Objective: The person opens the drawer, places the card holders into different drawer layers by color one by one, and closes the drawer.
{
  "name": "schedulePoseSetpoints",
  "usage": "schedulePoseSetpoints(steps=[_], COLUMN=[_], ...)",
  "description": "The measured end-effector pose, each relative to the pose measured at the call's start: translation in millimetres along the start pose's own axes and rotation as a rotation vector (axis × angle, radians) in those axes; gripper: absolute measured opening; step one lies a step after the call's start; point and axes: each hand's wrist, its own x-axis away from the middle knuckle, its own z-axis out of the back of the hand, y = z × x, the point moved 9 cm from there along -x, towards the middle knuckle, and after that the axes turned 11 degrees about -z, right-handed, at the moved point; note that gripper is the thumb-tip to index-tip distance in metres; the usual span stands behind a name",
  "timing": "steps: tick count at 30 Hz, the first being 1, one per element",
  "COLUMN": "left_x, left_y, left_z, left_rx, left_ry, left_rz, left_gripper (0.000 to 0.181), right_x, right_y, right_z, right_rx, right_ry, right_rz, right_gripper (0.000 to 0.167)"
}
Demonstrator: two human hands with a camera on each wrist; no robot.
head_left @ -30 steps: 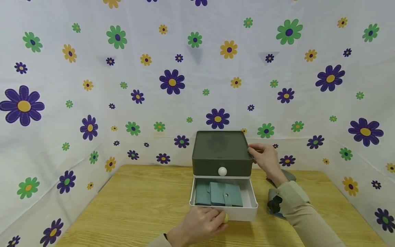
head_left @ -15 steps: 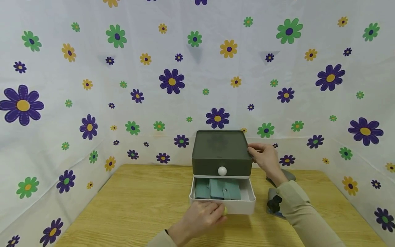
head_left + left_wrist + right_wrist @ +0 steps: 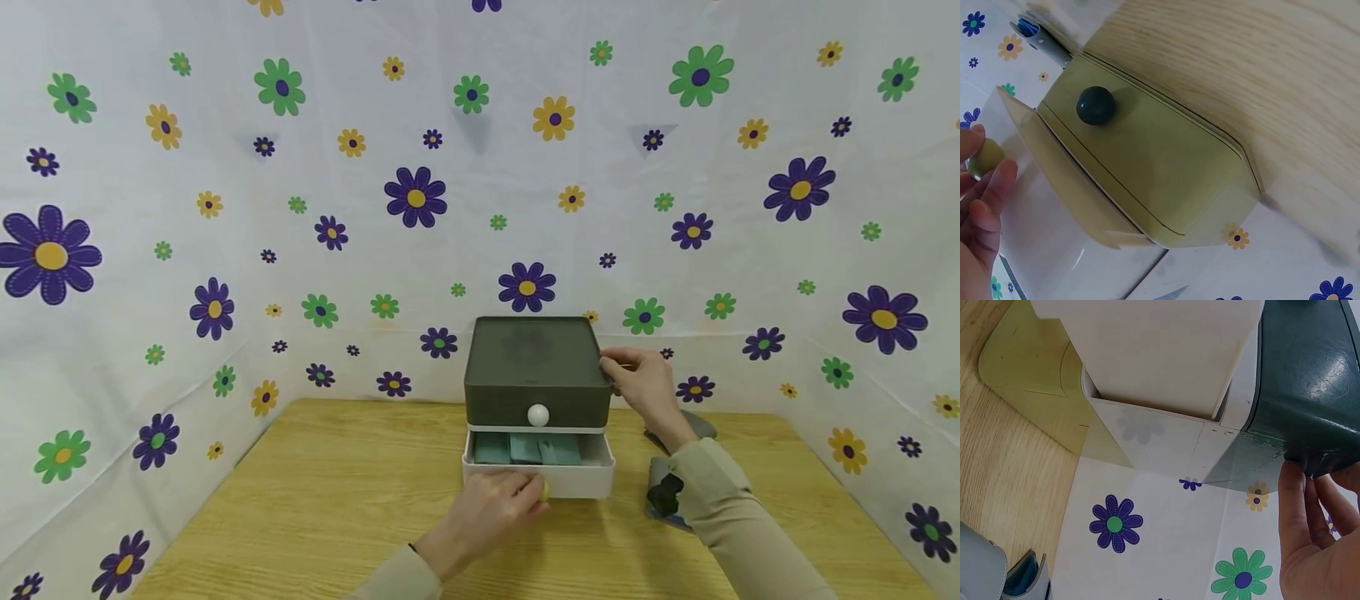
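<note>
A small stacked drawer unit [image 3: 538, 350] has a dark green top tier with a white knob, a white middle drawer and a yellow bottom drawer [image 3: 1141, 150] with a dark knob. The white drawer [image 3: 577, 482] stands partly out, holding teal wallets [image 3: 491, 448] half hidden under the tier above. My left hand [image 3: 491, 508] pinches the white drawer's yellow-green knob [image 3: 985, 159]. At the right side of the dark green tier, my right hand [image 3: 645, 385] grips the upper edge; fingertips [image 3: 1294, 481] touch a dark lip there.
To the right of the unit lie grey cases [image 3: 701, 425], partly behind the right forearm. One grey-blue case [image 3: 979, 565] shows beside another with a blue inside [image 3: 1025, 575]. A flowered cloth [image 3: 375, 250] surrounds the wooden table [image 3: 337, 492] at the back and sides.
The white drawer has slid inward, away from me, with my left hand on its knob. Less of the teal wallets shows. My right hand has kept its place on the unit.
</note>
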Motion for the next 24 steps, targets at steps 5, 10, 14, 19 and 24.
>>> schedulePoseSetpoints(steps=[5, 10, 14, 19, 24], left_x=[0.3, 2.1, 3.2, 4.2, 5.2], left_y=[-6.0, -12.0, -16.1, -21.4, -26.7], left_z=[-9.4, -16.3, -21.0, -27.8, -36.4], left_rx=[0.013, 0.002, -0.015, 0.013, 0.011], left_ry=[-0.033, -0.037, -0.038, -0.063, -0.092], left_rz=[0.030, 0.069, 0.095, 0.138, 0.170], left_gripper=[0.024, 0.023, 0.024, 0.020, 0.016], right_x=[-0.6, -0.6, -0.7, -0.2, 0.6], right_y=[-0.2, 0.7, 1.2, 1.0, -0.8], right_z=[-0.4, -0.7, -0.7, -1.4, -0.8], right_rx=[0.004, 0.000, -0.007, -0.003, -0.003], right_ry=[0.005, 0.003, 0.003, 0.001, 0.002], right_rz=[0.011, 0.009, 0.010, 0.017, 0.024], right_gripper=[0.032, 0.032, 0.031, 0.031, 0.031])
